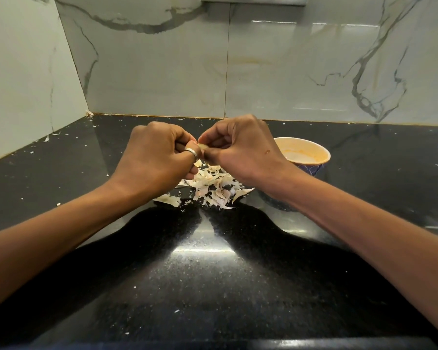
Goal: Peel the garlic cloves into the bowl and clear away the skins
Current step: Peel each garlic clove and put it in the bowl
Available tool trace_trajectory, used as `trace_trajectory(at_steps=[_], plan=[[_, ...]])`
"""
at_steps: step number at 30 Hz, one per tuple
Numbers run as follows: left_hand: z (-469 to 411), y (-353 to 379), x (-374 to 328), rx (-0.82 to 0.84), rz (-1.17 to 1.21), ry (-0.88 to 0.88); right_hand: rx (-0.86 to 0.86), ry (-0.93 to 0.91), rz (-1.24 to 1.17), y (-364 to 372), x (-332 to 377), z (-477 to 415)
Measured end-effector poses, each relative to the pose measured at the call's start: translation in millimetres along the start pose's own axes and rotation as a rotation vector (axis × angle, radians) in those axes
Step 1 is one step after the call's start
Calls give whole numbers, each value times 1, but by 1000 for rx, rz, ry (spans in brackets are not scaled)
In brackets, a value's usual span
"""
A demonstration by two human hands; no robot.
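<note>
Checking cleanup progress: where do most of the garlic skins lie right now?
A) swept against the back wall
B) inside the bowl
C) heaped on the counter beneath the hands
C: the skins sit heaped on the black counter beside the bowl, below the left hand and right hand pinching a garlic clove.

Black speckled counter (213,286), cream skins (213,185) — bowl (311,160) orange inside, blue-patterned outside.

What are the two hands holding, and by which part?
A garlic clove, pinched at its two ends: the left hand on one, the right hand on the other. Most of it is hidden.
</note>
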State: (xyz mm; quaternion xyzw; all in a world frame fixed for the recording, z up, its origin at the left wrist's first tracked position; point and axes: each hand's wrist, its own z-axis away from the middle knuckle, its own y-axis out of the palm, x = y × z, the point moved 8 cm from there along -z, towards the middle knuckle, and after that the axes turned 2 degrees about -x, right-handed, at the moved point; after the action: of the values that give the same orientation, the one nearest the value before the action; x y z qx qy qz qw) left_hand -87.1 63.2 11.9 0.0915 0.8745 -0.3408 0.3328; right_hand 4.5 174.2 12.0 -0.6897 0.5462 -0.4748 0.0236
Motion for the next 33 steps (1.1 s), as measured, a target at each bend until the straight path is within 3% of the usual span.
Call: trace_trajectory(at_steps=[5, 8, 15, 21, 33], plan=[[-2, 1, 8, 4, 85, -87, 12, 18, -54, 2, 2, 0], [-4, -1, 12, 4, 193, -140, 21, 105, -206, -1, -4, -3], [-7, -3, 16, 9, 120, -136, 38, 215, -435, -4, -11, -4], [-5, -6, 4, -6, -19, 7, 70, 313, -605, -5, -11, 0], [2, -9, -18, -95, -148, 261, 32, 336, -649, -3, -12, 0]])
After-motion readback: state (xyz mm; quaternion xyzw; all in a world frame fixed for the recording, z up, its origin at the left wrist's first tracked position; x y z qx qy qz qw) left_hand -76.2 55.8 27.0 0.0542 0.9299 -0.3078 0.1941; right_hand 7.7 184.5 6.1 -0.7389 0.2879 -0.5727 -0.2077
